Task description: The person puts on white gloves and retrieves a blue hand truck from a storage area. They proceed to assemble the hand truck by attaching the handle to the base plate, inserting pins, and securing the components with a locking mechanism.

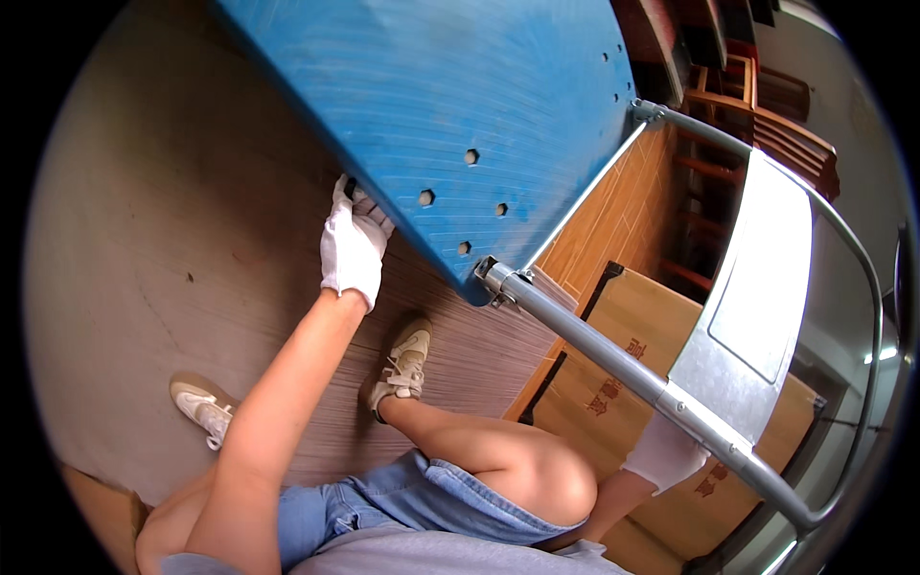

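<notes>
A platform trolley with a blue deck (460, 86) is tilted in front of me, several hexagonal holes showing near its corner. Its grey tubular handle (594, 345) folds out to the right and carries a silver metal panel (743, 287). My left hand (355, 249), in a white glove, grips the deck's left edge, its fingers partly hidden at the rim. At lower right my right hand (664, 454), also white-gloved, is behind the handle tube by the panel. Its fingers are hidden, so I cannot see whether it grasps the tube.
Brown cardboard cartons (575, 383) with red printing stand behind the handle at the right. Wooden chairs (791, 144) are grouped at the upper right. Both my shoes (407, 359) stand on the grey-brown floor (192, 259); another brown carton (101, 508) is at lower left.
</notes>
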`<act>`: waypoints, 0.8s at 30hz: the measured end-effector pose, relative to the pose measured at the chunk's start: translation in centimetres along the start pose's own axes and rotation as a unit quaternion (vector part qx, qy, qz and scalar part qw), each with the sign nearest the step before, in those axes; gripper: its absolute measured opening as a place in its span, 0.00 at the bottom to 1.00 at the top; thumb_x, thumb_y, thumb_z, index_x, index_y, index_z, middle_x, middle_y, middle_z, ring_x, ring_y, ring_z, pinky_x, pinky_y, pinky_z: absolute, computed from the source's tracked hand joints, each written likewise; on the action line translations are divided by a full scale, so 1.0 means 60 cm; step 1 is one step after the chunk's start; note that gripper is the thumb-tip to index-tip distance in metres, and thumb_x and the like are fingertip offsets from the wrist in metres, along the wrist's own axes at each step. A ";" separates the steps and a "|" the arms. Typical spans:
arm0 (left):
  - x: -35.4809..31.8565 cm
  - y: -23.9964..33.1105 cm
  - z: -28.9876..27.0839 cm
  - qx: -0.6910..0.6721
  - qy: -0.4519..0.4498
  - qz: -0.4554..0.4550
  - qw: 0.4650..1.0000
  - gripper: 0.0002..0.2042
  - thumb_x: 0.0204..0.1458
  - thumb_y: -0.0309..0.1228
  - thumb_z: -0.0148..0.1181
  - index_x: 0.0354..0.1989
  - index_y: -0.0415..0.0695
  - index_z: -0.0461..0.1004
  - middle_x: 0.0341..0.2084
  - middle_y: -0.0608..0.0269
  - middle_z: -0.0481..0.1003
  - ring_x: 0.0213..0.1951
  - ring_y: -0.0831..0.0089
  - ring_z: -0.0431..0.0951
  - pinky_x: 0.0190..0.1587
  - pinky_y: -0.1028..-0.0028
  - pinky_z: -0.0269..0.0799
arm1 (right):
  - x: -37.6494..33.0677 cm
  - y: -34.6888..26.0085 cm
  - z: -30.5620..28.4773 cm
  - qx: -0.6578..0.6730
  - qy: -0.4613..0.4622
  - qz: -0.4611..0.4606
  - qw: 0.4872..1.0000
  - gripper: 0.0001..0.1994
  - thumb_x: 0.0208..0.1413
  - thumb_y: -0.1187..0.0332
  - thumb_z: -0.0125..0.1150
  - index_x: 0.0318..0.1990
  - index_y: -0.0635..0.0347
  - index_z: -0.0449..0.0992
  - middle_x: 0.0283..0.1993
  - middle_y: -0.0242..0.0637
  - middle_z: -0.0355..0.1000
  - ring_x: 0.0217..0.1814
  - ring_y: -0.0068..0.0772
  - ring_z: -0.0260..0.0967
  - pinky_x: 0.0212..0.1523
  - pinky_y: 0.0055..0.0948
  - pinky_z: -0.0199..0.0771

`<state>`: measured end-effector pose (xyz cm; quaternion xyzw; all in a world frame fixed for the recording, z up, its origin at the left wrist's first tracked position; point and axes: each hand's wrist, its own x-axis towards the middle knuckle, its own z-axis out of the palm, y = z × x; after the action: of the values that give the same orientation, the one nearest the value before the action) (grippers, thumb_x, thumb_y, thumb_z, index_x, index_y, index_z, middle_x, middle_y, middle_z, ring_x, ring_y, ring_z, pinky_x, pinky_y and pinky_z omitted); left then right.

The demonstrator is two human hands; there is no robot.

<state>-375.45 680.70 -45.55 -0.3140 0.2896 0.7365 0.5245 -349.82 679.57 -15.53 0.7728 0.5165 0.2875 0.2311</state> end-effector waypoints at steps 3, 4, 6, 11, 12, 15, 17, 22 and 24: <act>0.000 0.011 0.017 0.023 -0.014 -0.023 0.999 0.19 0.64 0.42 0.40 0.57 0.44 0.61 0.53 0.58 0.68 0.56 0.60 0.66 0.61 0.60 0.58 | -0.005 -0.002 -0.013 -0.148 -0.037 -0.030 0.988 0.13 0.63 0.65 0.42 0.43 0.65 0.70 0.46 0.42 0.69 0.50 0.39 0.66 0.57 0.39 0.62; 0.003 0.011 0.022 0.004 0.000 -0.024 1.000 0.17 0.63 0.44 0.41 0.50 0.45 0.66 0.51 0.59 0.70 0.55 0.63 0.66 0.60 0.62 0.59 | -0.003 0.003 -0.011 -0.107 -0.024 -0.037 0.993 0.14 0.63 0.64 0.42 0.43 0.64 0.70 0.46 0.41 0.69 0.50 0.38 0.65 0.57 0.39 0.61; 0.000 0.015 0.023 -0.018 0.027 -0.038 0.999 0.17 0.63 0.44 0.42 0.47 0.45 0.69 0.49 0.60 0.71 0.54 0.65 0.68 0.59 0.63 0.59 | -0.003 0.025 0.003 0.111 0.012 -0.049 0.993 0.15 0.63 0.62 0.42 0.45 0.62 0.71 0.48 0.38 0.69 0.52 0.38 0.64 0.60 0.40 0.58; -0.009 0.037 0.060 -0.021 0.096 0.049 0.994 0.16 0.62 0.44 0.44 0.39 0.45 0.71 0.42 0.66 0.74 0.47 0.70 0.70 0.58 0.71 0.60 | 0.043 0.020 -0.135 0.643 0.279 0.139 0.699 0.18 0.59 0.66 0.42 0.51 0.69 0.68 0.53 0.49 0.65 0.58 0.39 0.60 0.63 0.44 0.53; -0.026 0.051 0.077 0.001 0.099 0.056 0.994 0.17 0.63 0.45 0.43 0.43 0.45 0.71 0.43 0.67 0.73 0.48 0.70 0.70 0.58 0.71 0.60 | 0.056 0.034 -0.172 0.684 0.374 0.136 0.611 0.19 0.59 0.64 0.41 0.48 0.71 0.69 0.50 0.51 0.67 0.54 0.41 0.63 0.59 0.44 0.57; -0.080 0.126 0.121 0.021 0.054 0.070 0.996 0.22 0.63 0.47 0.40 0.55 0.43 0.66 0.55 0.62 0.68 0.55 0.67 0.66 0.60 0.67 0.58 | 0.092 0.074 -0.243 0.678 0.593 -0.013 0.434 0.24 0.60 0.57 0.38 0.41 0.75 0.72 0.42 0.55 0.71 0.44 0.47 0.71 0.50 0.43 0.71; -0.115 0.166 0.169 0.017 0.065 0.098 0.993 0.24 0.63 0.48 0.40 0.58 0.42 0.64 0.58 0.61 0.65 0.58 0.65 0.65 0.61 0.65 0.57 | 0.102 0.065 -0.305 0.483 0.638 -0.214 0.560 0.23 0.63 0.58 0.36 0.42 0.73 0.70 0.41 0.53 0.72 0.43 0.48 0.72 0.52 0.43 0.70; -0.198 0.213 0.270 0.047 0.032 0.145 0.988 0.23 0.63 0.44 0.40 0.58 0.39 0.64 0.57 0.58 0.67 0.57 0.67 0.66 0.61 0.68 0.58 | 0.163 0.093 -0.305 0.219 0.593 -0.358 0.687 0.10 0.62 0.68 0.37 0.39 0.63 0.65 0.30 0.39 0.70 0.30 0.38 0.70 0.53 0.53 0.68; -0.221 0.235 0.300 0.083 0.015 0.164 0.983 0.23 0.63 0.43 0.40 0.58 0.38 0.64 0.56 0.57 0.67 0.57 0.68 0.66 0.60 0.68 0.59 | 0.201 0.087 -0.332 0.189 0.629 -0.362 0.661 0.09 0.63 0.70 0.34 0.35 0.60 0.64 0.26 0.36 0.68 0.28 0.34 0.67 0.50 0.49 0.68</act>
<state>-388.40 682.49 -22.60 -0.2288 0.4045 0.7812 0.4168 -356.33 690.12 4.89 0.1870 0.8208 0.4953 -0.2144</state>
